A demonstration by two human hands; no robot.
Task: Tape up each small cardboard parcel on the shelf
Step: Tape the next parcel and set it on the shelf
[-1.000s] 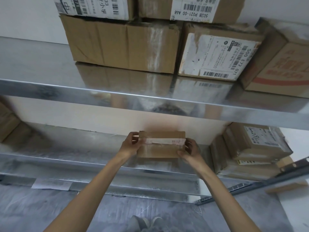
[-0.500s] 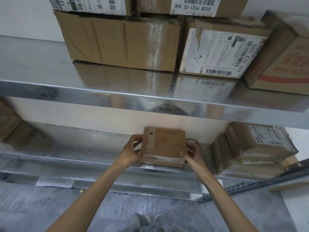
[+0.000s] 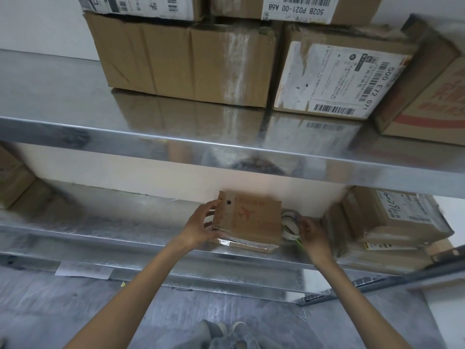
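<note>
A small cardboard parcel (image 3: 249,217) with a red aeroplane print lies on the lower metal shelf (image 3: 100,230), printed face up, with clear tape along its near edge. My left hand (image 3: 201,227) grips the parcel's left end, thumb on top and fingers on the near side. A roll of clear tape (image 3: 289,224) stands just to the right of the parcel, partly hidden behind it. My right hand (image 3: 312,238) has let go of the parcel and holds that roll with its fingertips.
Two stacked parcels (image 3: 392,217) sit on the lower shelf right of the roll, and another box (image 3: 15,177) at the far left. The upper shelf's front lip (image 3: 176,147) overhangs the work spot and carries large labelled boxes (image 3: 191,61). Bare shelf lies left of the parcel.
The parcel has been tipped over from its taped side onto its base and set on the shelf. My right hand moved off the parcel's right end to the tape roll.
</note>
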